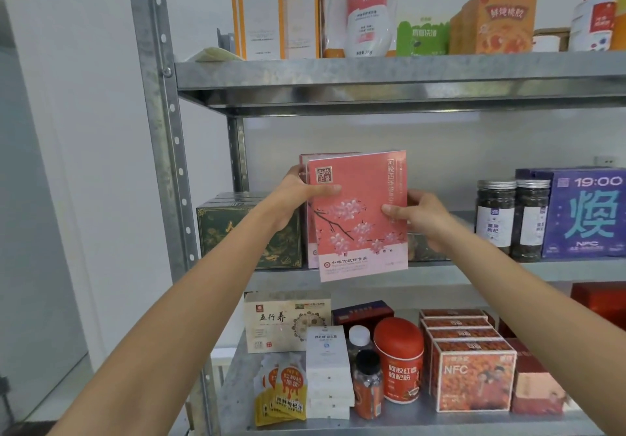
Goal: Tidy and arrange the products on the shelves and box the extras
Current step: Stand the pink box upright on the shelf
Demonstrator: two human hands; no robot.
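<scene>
Pink blossom box [359,219], flat and tall, sits ctr frame at mid-shelf height, held up between both hands. Long axis is near vertical, with the bottom kicked slightly to the right of frame. The printed front faces the camera.

L hand [301,188] grasps the upper left edge: thumb lies across the front, fingers are wrapped behind and out of sight. R hand [416,212] grasps the right edge lower down, about mid-height, thumb on the front, fingers behind. So it's a two-hand hold w/ the left grip higher than the right. Neither hand is nearer; both are on the box.

The key relation is box vs slot. The box's bottom edge shows below the front lip of the middle shelf [474,271], so I judge it's hanging out in front of the shelf, not resting on it. Directly behind it, a second pink box [311,246] of the same look stands upright; only its left strip and top edge peek out. Dark green ornate box [237,232] is just beside that, to the left. To the right of frame, well apart, stand two jars of dark dried stuff [496,219] and a purple 19:00 box [586,212]. Sth dark sits behind the R hand, can't tell what.

Likely next: lift a touch, square up the tilt, push straight back so it stands flat against its twin. Risk: the bottom edge catching the shelf lip.
</scene>
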